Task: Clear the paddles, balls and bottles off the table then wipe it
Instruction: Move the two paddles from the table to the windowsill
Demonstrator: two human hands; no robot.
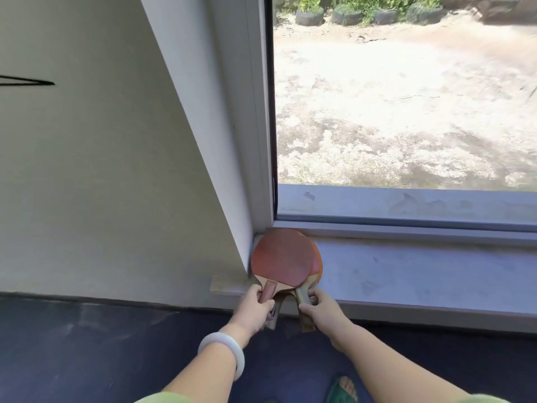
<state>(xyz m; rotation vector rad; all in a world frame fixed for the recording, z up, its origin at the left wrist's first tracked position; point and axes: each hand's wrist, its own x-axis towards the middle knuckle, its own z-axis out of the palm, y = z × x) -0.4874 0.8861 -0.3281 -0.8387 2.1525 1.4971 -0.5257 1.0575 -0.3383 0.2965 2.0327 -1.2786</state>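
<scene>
If the hands let go too soon, the paddles (pixel 283 257) could tip off the sill (pixel 406 271) and drop to the floor (pixel 87 344), because their handles hang out past the front edge. The stack could also slide apart, since one paddle only lies on another. The left hand (pixel 255 303) is wrapped round the handle of the top one, and the right hand (pixel 318 305) is wrapped round the handle of the one under it. There may be more paddles below, but that is hard to tell. The paddles lie flat in the left corner of the sill, right up against the window (pixel 406 112) frame. Their round ends point at the window and their handles point back at the person, spread a little like a V. So their long way runs across the sill, from glass to person.
</scene>
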